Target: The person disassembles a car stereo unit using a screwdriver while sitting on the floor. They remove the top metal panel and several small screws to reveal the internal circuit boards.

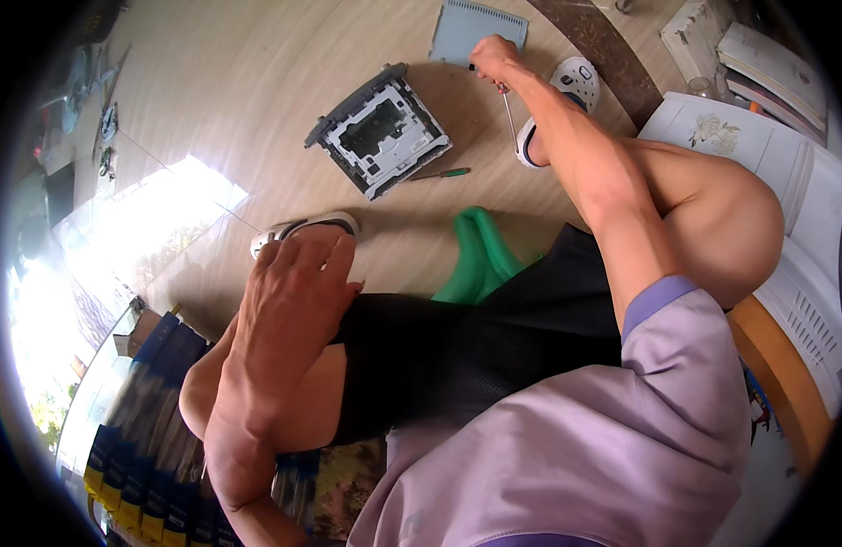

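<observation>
Shirt: lilac cloth point(567, 456) nearest the camera, filling the lower middle, with black shorts point(439, 365) beyond it.
Left hand point(298, 292): back upward, fingers bent, raised above the left shoe point(346, 221) as seen from here; its palm is hidden, so whether it grips anything can't be told.
Right hand point(498, 59): clenched around a red-handled screwdriver point(503, 88), arm stretched past the right leg; the shaft points back toward the person, its tip beside the right shoe point(578, 80) in view, contact unclear.
Boxy unit point(412, 150): on the floor, ahead between the feet, pale inner frame exposed; it lies left of the right hand and slightly closer to the body, ahead and right of the left hand.
Long axis: the unit's dark front edge slants from near left to far right.
Nearer hand: probably the right, since the left looks raised well above the floor.
Green-handled screwdriver point(454, 172): flat just beside the unit's near right side, lying roughly crosswise.
Grey plate point(457, 32): beyond the unit, partly behind the right hand.
Floor point(257, 109): pale, streaked, with a dark marbled band point(612, 64) far right and bright glare at left.
Room: white flowered panel point(685, 128) at right, blue-and-yellow packages point(129, 492) at lower left.
</observation>
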`<action>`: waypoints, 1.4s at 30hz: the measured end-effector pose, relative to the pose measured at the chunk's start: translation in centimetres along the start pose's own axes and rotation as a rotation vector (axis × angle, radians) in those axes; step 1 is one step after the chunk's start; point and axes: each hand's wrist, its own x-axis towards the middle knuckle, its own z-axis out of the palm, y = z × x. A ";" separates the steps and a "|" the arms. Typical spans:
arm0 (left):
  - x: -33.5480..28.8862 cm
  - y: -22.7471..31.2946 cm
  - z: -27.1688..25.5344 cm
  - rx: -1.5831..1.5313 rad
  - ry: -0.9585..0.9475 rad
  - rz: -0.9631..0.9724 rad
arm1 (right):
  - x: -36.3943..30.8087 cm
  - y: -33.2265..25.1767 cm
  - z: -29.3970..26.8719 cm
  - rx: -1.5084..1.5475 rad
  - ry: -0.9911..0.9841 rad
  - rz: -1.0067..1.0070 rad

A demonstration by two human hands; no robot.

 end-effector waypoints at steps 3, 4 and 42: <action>2.1 -0.5 1.8 0.094 -0.013 0.088 | 0.9 1.2 1.1 -0.052 -0.038 -0.011; 2.5 -0.6 2.2 0.105 -0.014 0.093 | 1.0 1.6 1.6 -0.047 -0.031 -0.032; 5.0 0.9 3.0 0.291 0.086 0.225 | 0.4 -1.6 2.3 0.137 0.175 0.028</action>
